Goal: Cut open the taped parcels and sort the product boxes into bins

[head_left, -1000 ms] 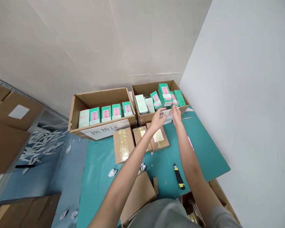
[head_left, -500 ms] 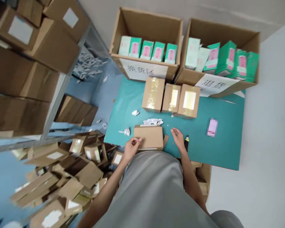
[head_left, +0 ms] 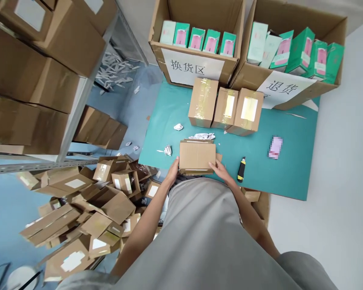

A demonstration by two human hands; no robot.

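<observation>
A small brown cardboard box (head_left: 197, 156) lies on the near edge of the green mat (head_left: 260, 137). My left hand (head_left: 173, 172) grips its left near corner and my right hand (head_left: 218, 169) grips its right near corner, fingers curled on the box. A yellow-and-black utility knife (head_left: 241, 169) lies just right of my right hand. Three taped brown parcels (head_left: 226, 105) stand in a row beyond the box. Crumpled white paper scraps (head_left: 201, 136) lie by the box's far side.
Two large open cartons (head_left: 196, 68) (head_left: 293, 86) with white labels hold green-and-pink product boxes at the mat's far edge. A pile of opened empty cartons (head_left: 87, 213) fills the floor at left. Metal shelving with brown boxes (head_left: 33, 80) stands at far left. A pink item (head_left: 275, 147) lies on the mat.
My hands came back from the far right carton to the small box near me and closed on its two near corners. The view tipped downward.
</observation>
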